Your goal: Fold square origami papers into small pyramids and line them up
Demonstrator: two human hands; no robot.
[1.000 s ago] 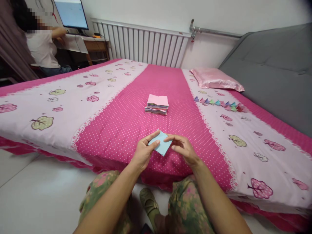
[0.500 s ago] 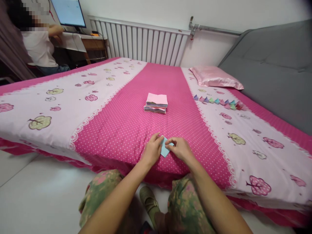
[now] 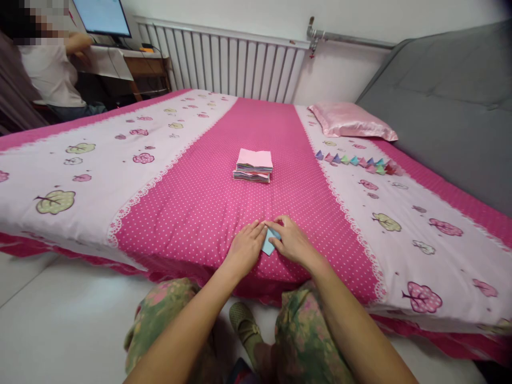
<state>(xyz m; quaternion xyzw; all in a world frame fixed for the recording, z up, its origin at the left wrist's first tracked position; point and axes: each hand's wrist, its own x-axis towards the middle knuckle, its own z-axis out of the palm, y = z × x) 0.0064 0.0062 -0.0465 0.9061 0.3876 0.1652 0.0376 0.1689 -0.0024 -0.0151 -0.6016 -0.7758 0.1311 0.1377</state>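
Nearer than the paper stack [image 3: 253,159], we have our left hand [image 3: 246,248] and right hand [image 3: 295,244] together on blue paper [image 3: 267,247], grip unclear.

ahead: paper stack [image 3: 253,166] blocks | right: folded-paper row [image 3: 354,160], pillow [image 3: 352,120] beyond | passable: bedspread [image 3: 295,173] between stack and row

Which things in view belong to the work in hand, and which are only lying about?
In the work:
- blue paper, touched by the left hand and right hand
- probably the paper stack
- probably the row of small folded pieces

Only lying about:
- pink pillow
- orange object on the desk, too small to identify
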